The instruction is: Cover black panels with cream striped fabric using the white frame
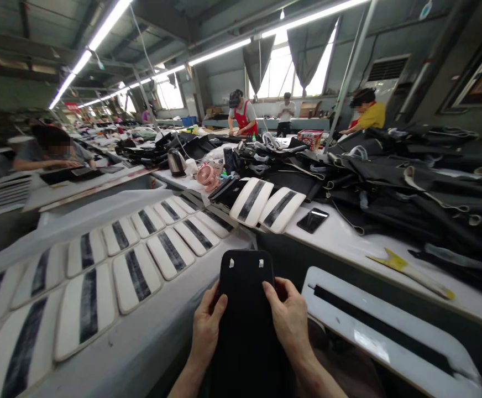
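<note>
Both hands hold a black rounded-corner panel (pixel 246 331) upright in front of me. Two small whitish marks show near its top edge; its lower end runs into the dark bottom of the view. My left hand (pixel 208 329) grips the left edge, thumb on the near face. At the right edge my right hand (pixel 288 318) is closed the same way, slightly higher. On the table to my left lie rows of white panels (pixel 136 280) with a dark stripe across each. Two more striped white panels (pixel 251 203) lean on black material beyond my hands.
A phone (pixel 313 220) and a yellow-ended tool (pixel 410 271) lie on the right table (pixel 373 243), before piled black pieces (pixel 390 182). A white slotted chair back (pixel 365 320) stands close on my right. A pink fan (pixel 208 176) and kettle (pixel 177 162) stand farther off. Several people work beyond.
</note>
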`<control>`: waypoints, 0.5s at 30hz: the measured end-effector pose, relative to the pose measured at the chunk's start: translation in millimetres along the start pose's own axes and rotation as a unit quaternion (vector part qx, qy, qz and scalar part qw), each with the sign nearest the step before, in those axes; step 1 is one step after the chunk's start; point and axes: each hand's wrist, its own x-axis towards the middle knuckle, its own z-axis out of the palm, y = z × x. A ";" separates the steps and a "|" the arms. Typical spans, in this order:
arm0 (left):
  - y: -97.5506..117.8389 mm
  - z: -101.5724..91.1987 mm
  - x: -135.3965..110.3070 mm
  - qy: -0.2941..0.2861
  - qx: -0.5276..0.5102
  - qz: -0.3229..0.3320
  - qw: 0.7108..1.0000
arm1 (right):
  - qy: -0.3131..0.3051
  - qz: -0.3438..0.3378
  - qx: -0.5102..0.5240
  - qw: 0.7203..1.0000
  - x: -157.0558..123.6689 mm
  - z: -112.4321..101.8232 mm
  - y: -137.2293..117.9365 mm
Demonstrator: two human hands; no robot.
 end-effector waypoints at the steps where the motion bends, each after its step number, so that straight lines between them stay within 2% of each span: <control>1: 3.1 3.9 3.2 -0.002 -0.003 0.001 1.000 | 0.002 -0.003 -0.002 1.000 0.2 -1.8 -2.1; 4: 8.4 15.4 8.6 -0.015 -0.030 -0.014 0.999 | 0.002 -0.012 0.010 1.000 0.9 -7.5 -7.9; 9: 5.3 30.6 6.7 -0.032 -0.045 -0.037 0.998 | 0.015 -0.012 0.009 1.000 5.5 -18.2 -11.2; 15: 10.2 48.8 -0.9 -0.005 -0.009 -0.007 1.000 | 0.010 0.020 0.047 0.999 13.6 -35.2 3.9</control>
